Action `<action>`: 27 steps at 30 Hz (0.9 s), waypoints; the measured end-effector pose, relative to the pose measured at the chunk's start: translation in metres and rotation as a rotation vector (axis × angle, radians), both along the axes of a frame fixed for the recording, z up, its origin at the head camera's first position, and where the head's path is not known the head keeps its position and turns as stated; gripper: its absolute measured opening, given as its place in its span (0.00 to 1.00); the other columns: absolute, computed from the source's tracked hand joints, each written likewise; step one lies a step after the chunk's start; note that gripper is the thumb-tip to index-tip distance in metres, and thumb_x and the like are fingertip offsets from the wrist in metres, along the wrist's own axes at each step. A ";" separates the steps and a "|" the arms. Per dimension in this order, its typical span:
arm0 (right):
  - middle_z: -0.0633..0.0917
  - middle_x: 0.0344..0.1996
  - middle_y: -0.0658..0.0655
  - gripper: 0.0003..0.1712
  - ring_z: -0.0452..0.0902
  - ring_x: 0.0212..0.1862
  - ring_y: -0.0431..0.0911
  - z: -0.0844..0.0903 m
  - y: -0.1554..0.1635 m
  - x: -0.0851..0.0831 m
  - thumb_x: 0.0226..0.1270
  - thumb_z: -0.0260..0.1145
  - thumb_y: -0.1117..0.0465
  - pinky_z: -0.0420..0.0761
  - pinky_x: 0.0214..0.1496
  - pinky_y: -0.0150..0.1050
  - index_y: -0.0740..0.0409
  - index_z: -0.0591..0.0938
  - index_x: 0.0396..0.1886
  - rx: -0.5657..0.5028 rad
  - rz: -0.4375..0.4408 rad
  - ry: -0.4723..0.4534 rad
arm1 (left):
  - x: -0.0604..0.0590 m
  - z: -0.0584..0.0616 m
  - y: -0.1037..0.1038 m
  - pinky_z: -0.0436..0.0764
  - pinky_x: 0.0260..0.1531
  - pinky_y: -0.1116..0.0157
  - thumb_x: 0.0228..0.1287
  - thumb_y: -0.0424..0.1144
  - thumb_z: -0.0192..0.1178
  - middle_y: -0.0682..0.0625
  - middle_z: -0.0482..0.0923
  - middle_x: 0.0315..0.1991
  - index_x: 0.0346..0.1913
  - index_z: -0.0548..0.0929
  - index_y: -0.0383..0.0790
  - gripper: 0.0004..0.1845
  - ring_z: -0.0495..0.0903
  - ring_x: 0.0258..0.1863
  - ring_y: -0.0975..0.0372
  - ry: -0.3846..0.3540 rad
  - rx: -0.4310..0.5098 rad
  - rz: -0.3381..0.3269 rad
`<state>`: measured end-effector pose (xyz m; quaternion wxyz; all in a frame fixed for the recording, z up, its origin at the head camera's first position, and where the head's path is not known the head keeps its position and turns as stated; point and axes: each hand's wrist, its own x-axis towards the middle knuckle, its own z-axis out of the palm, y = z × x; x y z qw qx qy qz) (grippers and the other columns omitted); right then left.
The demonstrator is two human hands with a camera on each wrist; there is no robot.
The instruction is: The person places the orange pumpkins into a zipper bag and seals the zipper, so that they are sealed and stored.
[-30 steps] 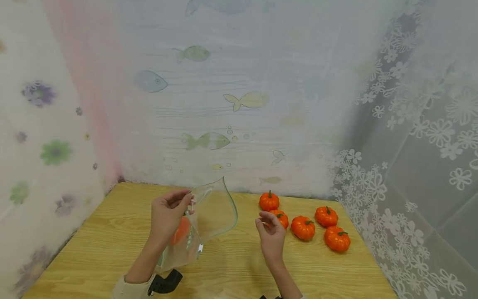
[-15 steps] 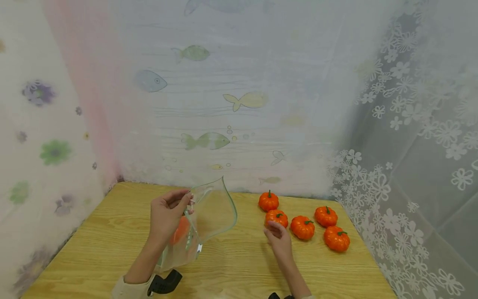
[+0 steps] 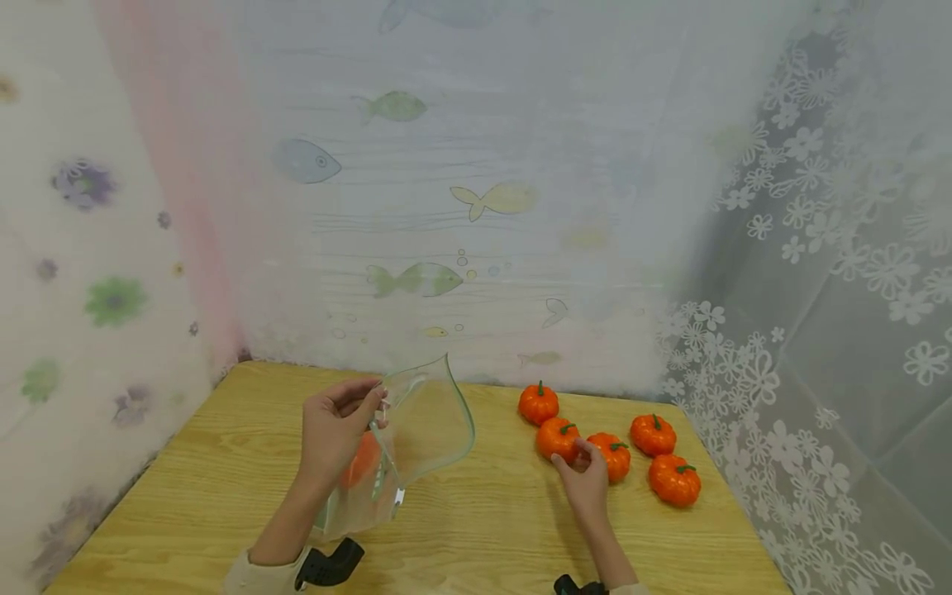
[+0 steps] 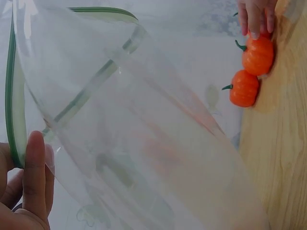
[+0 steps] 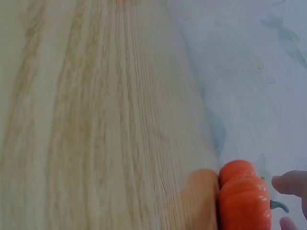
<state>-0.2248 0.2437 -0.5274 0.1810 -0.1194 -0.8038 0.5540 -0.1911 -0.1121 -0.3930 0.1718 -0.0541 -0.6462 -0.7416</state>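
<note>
Lower centre of the head view: the left hand pinches open a clear bag holding an orange shape — probably a pumpkin. Right hand rests loosely curled fingers on a pumpkin lower right — gripped or not, unclear.

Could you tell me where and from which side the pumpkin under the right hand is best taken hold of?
Probably round its ribbed body, from above. The pumpkin sits upright with its thin stem on top and close neighbours beside it; the right hand already reaches over it.
</note>
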 end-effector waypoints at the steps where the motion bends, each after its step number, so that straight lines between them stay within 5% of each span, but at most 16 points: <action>1: 0.76 0.60 0.69 0.31 0.73 0.53 0.57 0.000 0.001 -0.001 0.66 0.73 0.64 0.74 0.49 0.31 0.72 0.73 0.64 0.008 0.002 -0.007 | 0.000 0.000 0.000 0.89 0.29 0.67 0.70 0.28 0.63 0.56 0.87 0.30 0.52 0.81 0.18 0.14 0.87 0.29 0.65 -0.002 -0.001 0.000; 6: 0.67 0.68 0.75 0.42 0.69 0.62 0.64 0.001 0.002 -0.006 0.66 0.73 0.64 0.77 0.62 0.51 0.76 0.63 0.73 0.017 0.048 -0.033 | 0.000 0.000 0.000 0.89 0.29 0.67 0.70 0.29 0.64 0.56 0.87 0.30 0.52 0.82 0.19 0.14 0.87 0.29 0.65 0.000 0.001 0.002; 10: 0.60 0.71 0.79 0.51 0.59 0.72 0.70 0.001 0.001 -0.012 0.63 0.76 0.63 0.64 0.75 0.64 0.77 0.55 0.76 0.024 0.065 -0.056 | 0.000 -0.001 0.000 0.89 0.28 0.67 0.70 0.29 0.64 0.55 0.87 0.30 0.52 0.81 0.18 0.15 0.87 0.28 0.65 0.014 -0.006 0.000; 16: 0.52 0.75 0.80 0.57 0.48 0.76 0.72 0.003 -0.003 -0.020 0.64 0.75 0.59 0.54 0.78 0.66 0.76 0.48 0.78 0.049 0.060 -0.121 | -0.001 -0.001 -0.001 0.89 0.28 0.67 0.70 0.29 0.64 0.52 0.88 0.31 0.51 0.81 0.17 0.15 0.87 0.28 0.63 0.025 -0.006 -0.005; 27: 0.58 0.68 0.80 0.50 0.59 0.69 0.73 0.001 -0.007 -0.029 0.64 0.74 0.61 0.62 0.74 0.67 0.76 0.56 0.74 0.084 0.026 -0.120 | 0.001 -0.003 -0.002 0.89 0.28 0.68 0.70 0.28 0.64 0.53 0.88 0.31 0.50 0.83 0.19 0.12 0.87 0.29 0.65 0.020 -0.006 -0.004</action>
